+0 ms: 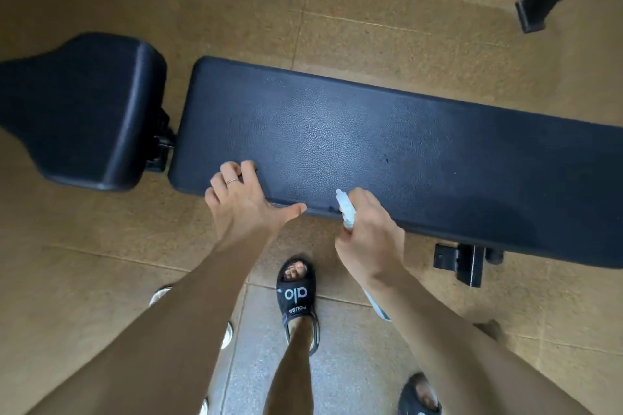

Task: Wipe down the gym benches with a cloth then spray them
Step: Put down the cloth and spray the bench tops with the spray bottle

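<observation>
Forearms are stretched toward twelve o'clock, where the bench [371,138] is touched by the left hand [242,202], fingers spread wide, and a spray bottle [346,209] is gripped by the right hand [367,239]; with no cloth seen, that resting hand could be misted.

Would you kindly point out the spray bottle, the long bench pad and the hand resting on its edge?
spray bottle [346,209], head view, on its white nozzle head above the right hand's grip.
long bench pad [354,131], head view, on its bare textured top.
left hand [244,202], head view, on its back.
</observation>
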Demonstrator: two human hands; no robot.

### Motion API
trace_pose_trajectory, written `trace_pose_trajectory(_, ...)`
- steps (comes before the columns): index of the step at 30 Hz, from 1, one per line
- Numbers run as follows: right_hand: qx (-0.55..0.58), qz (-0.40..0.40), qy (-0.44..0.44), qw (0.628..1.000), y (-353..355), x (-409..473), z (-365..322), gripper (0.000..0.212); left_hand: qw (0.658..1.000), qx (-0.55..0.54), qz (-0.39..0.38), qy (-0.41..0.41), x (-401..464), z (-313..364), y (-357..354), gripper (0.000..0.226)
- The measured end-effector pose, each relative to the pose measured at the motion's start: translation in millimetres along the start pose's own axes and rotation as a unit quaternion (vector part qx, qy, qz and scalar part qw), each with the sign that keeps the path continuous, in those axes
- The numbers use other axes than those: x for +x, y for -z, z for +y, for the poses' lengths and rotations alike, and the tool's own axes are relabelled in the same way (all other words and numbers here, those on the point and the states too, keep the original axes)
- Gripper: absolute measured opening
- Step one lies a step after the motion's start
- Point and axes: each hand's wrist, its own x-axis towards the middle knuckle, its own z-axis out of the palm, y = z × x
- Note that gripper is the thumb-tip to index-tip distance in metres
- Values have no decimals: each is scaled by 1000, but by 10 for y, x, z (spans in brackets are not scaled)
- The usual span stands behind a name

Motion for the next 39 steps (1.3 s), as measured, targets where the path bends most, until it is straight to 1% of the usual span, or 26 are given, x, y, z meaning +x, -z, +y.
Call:
trace_pose_trajectory(5,-18,-41,30,999,-54,90,-321,29,1000,6,-21,11,36,-5,-23,113)
trace_pose_trajectory(8,-26,-37,27,999,-95,125,-431,25,1000,3,-28,12,48,-28,-46,114)
trace_pose_trajectory(11,-18,-14,-34,999,-100,154,-416,21,999,12,-51,13,75,-24,-29,114)
trace_pose_trajectory(13,10,32,-90,995,-68,148,-326,19,997,18,-71,14,85,-14,-7,114)
trace_pose_trajectory(16,59,105,-176,977,28,125,-109,22,996,23,-82,16,91,-6,17,113)
trace_pose_trajectory(18,44,117,-218,968,70,81,1,20,995,35,-89,18,89,6,25,113)
trace_pose_trajectory(19,26,112,-218,969,68,51,27,18,995,39,-93,20,96,18,30,114)
trace_pose_trajectory(21,3,79,-187,979,38,-34,-1,17,993,37,-104,26,100,41,46,115)
trace_pose_trajectory(24,5,15,-92,996,-29,-135,-156,22,992,20,-120,26,120,14,103,110)
trace_pose_trajectory(26,14,-6,-19,1000,-65,-157,-291,29,990,-9,-139,17,156,-60,167,101)
trace_pose_trajectory(28,6,-36,31,999,-93,-131,-419,34,988,-39,-147,5,204,-154,242,86)
trace_pose_trajectory(30,-16,-72,55,996,-117,-70,-527,32,992,-35,-118,-2,237,-271,314,71)
trace_pose_trajectory(32,-34,-98,78,992,-130,-4,-622,31,998,-19,-53,32,237,-409,383,64)
trace_pose_trajectory(34,-39,-115,108,987,-150,43,-712,34,993,-35,-22,111,244,-566,435,72)
trace_pose_trajectory(36,-44,-129,143,980,-174,77,-801,34,983,-49,-33,174,274,-743,454,84)
trace_pose_trajectory(38,-62,-142,148,977,-195,125,-878,30,977,-71,-60,191,334,-897,428,87)
trace_pose_trajectory(39,-71,-146,137,977,-204,160,-914,27,973,-106,-70,191,373,-954,415,87)
